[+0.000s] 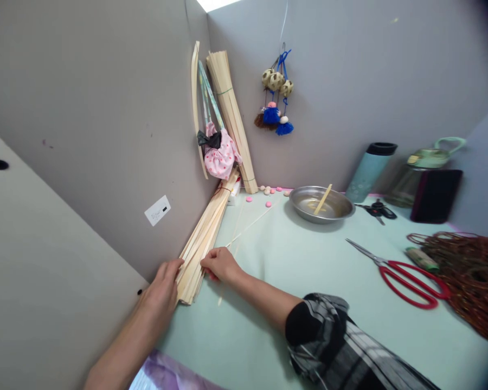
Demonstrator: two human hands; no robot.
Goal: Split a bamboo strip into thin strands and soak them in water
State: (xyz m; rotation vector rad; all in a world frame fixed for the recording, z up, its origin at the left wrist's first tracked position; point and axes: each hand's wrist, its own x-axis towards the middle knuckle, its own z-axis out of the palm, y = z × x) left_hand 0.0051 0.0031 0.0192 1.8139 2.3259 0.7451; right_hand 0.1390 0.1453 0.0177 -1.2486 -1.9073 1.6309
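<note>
A bundle of flat, pale bamboo strips [203, 227] leans low in the corner, tied near its upper end, with its loose lower end on the table. Against the bundle's left side, my left hand [162, 281] is closed, its fingertips resting on the strips. My right hand [222, 264] pinches at the right edge of the same bundle, fingers curled. Exactly how many strips it grips is hidden. Beside it, a thin strip [248, 227] runs up and right across the table.
A second strip bundle [231, 119] stands behind a pink dotted pouch [222, 154]. To the right are a metal bowl [301, 208], red-handled scissors [410, 281], a brown cord heap [472, 276], a tumbler [368, 173] and a phone [437, 196]. Tasselled ornaments [275, 97] hang above.
</note>
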